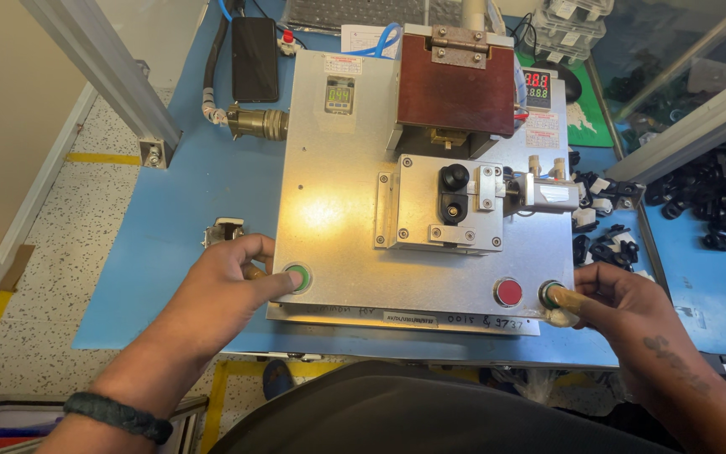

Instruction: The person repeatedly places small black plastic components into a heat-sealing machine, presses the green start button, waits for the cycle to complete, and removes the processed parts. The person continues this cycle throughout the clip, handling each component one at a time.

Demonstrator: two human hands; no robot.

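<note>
A silver metal press machine sits on a blue table. My left hand rests at its front left, thumb pressing the left green button. At the front right, my right hand has its thumb on the right green button and seems to hold a small white piece under the fingers. A red button lies just left of that. A small black part sits in the steel fixture under the brown press head.
Black plastic parts are heaped on the right of the table. A black phone and a brass cable connector lie at the back left. A digital readout stands behind. An aluminium frame post rises at left.
</note>
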